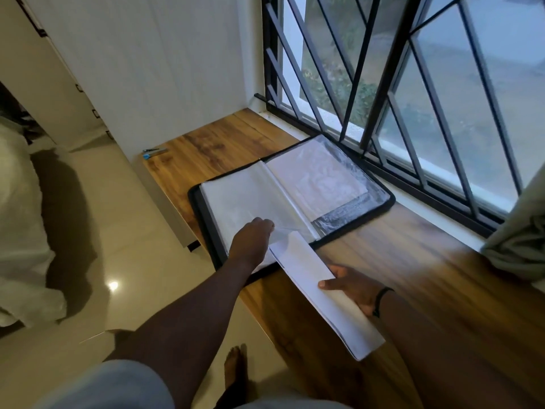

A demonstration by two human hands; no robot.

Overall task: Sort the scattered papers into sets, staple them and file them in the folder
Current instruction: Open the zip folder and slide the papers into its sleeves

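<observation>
The black-edged folder (292,199) lies open on the desk (413,261) showing clear sleeves, the left hand (253,240) pinching one sleeve, the right hand (351,286) with fingers clamped on a white stack of papers (321,293).

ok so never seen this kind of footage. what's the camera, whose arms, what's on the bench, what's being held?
There is no robot here: this is one wide-angle camera worn on a person's head, looking forward and down, so the two arms are that person's own. They stand at a wooden bench beside a barred window. On the bench a black-edged folder with clear plastic sleeves lies open. The left hand is at the near edge of a left-page sleeve, apparently pinching it open. The right hand grips a set of white papers, whose far end is at that sleeve. At the bench's far left end lies a small tool, perhaps the stapler; it is too small to tell.
</observation>
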